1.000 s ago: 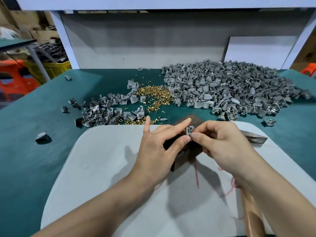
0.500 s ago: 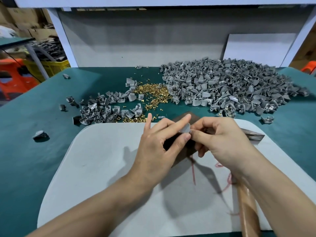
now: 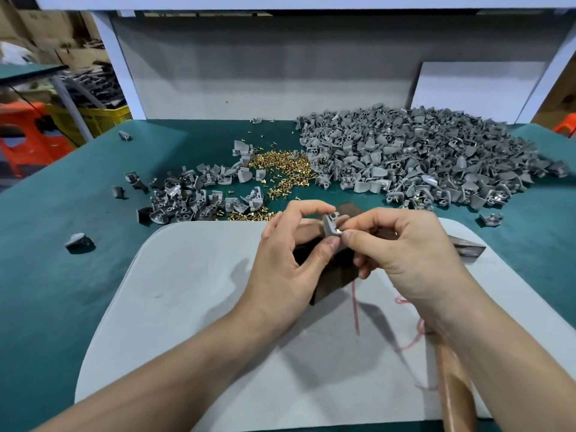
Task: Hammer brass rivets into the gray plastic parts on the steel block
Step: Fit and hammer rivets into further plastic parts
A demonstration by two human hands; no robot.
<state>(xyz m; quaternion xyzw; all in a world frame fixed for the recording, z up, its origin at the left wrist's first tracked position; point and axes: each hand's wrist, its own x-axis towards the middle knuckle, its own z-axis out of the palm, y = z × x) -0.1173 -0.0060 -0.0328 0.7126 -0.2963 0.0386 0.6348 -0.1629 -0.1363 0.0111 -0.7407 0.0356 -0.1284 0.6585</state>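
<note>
Left hand (image 3: 286,269) looks different on my feed. A second ago its index finger lay straight across the gray part (image 3: 330,224) and one finger stuck up on its own. Now those fingers (image 3: 311,208) are all curled in, tips on the part's top edge and thumb under it. Half a second ago the part was nearly buried between fingertips, now most of it shows. The right hand (image 3: 405,254) is pinching tighter at the part's lower end, where a brass rivet (image 3: 338,232) now glints.
</note>
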